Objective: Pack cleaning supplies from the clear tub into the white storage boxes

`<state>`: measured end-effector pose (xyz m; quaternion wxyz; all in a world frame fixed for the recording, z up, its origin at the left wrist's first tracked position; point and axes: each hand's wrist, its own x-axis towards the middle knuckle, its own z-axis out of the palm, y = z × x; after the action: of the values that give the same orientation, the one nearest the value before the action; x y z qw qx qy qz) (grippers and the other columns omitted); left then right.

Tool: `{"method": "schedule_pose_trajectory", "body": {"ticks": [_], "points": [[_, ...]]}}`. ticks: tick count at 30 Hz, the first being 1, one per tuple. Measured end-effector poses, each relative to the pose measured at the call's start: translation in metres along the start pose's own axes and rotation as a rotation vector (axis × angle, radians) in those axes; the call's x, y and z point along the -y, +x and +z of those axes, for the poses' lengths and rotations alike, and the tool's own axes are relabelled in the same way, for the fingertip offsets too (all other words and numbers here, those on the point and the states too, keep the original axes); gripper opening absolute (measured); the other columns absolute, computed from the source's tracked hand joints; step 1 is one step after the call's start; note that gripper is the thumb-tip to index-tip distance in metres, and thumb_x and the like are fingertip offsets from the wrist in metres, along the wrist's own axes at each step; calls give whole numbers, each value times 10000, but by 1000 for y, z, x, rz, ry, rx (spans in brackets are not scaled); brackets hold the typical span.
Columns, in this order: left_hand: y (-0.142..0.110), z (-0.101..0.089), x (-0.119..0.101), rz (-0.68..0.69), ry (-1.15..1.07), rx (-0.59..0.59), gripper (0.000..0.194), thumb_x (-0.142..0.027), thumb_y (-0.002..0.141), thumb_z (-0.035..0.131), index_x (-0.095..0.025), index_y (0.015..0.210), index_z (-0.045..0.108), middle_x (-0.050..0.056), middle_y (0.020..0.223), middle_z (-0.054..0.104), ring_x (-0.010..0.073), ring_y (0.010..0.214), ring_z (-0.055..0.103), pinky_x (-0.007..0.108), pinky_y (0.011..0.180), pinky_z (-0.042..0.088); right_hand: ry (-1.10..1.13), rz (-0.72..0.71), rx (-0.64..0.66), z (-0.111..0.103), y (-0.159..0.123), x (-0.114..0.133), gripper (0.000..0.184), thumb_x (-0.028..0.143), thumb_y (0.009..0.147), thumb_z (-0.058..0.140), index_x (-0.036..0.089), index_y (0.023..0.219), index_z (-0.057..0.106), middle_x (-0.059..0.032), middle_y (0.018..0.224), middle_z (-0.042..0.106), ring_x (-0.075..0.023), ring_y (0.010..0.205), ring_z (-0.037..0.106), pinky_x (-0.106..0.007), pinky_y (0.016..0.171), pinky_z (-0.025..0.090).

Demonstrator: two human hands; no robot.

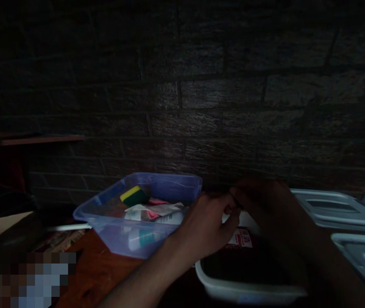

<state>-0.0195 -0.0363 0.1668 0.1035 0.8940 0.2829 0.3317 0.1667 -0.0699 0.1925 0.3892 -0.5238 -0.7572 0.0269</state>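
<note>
A: Obs. 1, hands. Left hand (pixel 206 226) and right hand (pixel 266 205) meet over the white tub (pixel 249 293), fingertips together near the middle of the view.

B: Holding anything?

A: Something small and dark sits between the fingertips where the two hands touch. Scene too dim to tell what it is. Both hands curled, fingers drawn in; whether either one truly pinches the item, cannot tell.

B: What lies under them?

A: A white packet (pixel 242 237) with red print, just below and between the hands, at the tub's far edge. The left hand partly covers it. Touching or not: unclear.

B: Obs. 2, surroundings?

A: Clear bin (pixel 157 182) left of the left hand, just beside it, on a reddish table (pixel 95 269). Inside: a yellow-green sponge (pixel 133 195), crumpled wrappers (pixel 157 210), a white tube (pixel 150 237) with teal marking.

B: Right side?

A: Grey lids (pixel 339 209), stacked flat, beyond the right forearm. Dark brick wall (pixel 201 98) behind all.
</note>
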Motion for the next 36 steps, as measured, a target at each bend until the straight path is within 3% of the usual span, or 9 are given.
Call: {"method": "schedule_pose_trajectory", "body": {"ticks": [7, 9, 12, 16, 27, 36], "points": [[5, 1, 3, -25, -24, 2, 118, -194, 957, 524, -214, 896, 623, 0, 828, 701, 165, 778, 666, 292, 705, 462, -47, -70, -10, 4, 0, 1, 285, 223, 983, 513, 192, 771, 700, 10, 688, 685, -126, 606, 608, -264, 590, 353], [6, 1, 3, -24, -59, -32, 99, -194, 959, 533, -217, 1001, 619, -15, 818, 691, 154, 764, 661, 288, 714, 464, -36, -71, -25, 3, 0, 2, 292, 220, 995, 495, 184, 776, 684, 6, 694, 668, -127, 618, 599, -268, 603, 346], [5, 2, 3, -28, -128, -50, 238, -211, 979, 530, -240, 1212, 572, -31, 847, 695, 147, 775, 679, 275, 711, 483, -16, -85, -57, 1, 0, 2, 260, 208, 991, 494, 178, 802, 670, 1, 719, 666, -130, 648, 604, -271, 631, 349], [4, 4, 3, -47, -131, -30, 323, -247, 993, 545, -270, 1315, 525, -33, 893, 707, 151, 812, 706, 260, 687, 503, -25, -96, -74, 1, 0, 1, 253, 201, 995, 480, 178, 808, 649, -4, 735, 666, -134, 670, 605, -274, 652, 349], [4, 5, 4, -22, -120, -19, 360, -223, 991, 554, -286, 1339, 488, -42, 867, 703, 133, 761, 695, 224, 572, 453, -29, -89, -84, 1, 0, 2, 238, 214, 1003, 469, 171, 845, 642, -20, 755, 662, -149, 700, 622, -272, 676, 379], [5, 8, 6, 13, -126, -29, 393, -201, 981, 564, -277, 1357, 482, -66, 816, 659, 112, 733, 656, 258, 681, 473, -24, -103, -85, 3, 1, 0, 238, 207, 995, 475, 179, 802, 611, 9, 698, 613, -127, 638, 572, -271, 632, 345]]}}
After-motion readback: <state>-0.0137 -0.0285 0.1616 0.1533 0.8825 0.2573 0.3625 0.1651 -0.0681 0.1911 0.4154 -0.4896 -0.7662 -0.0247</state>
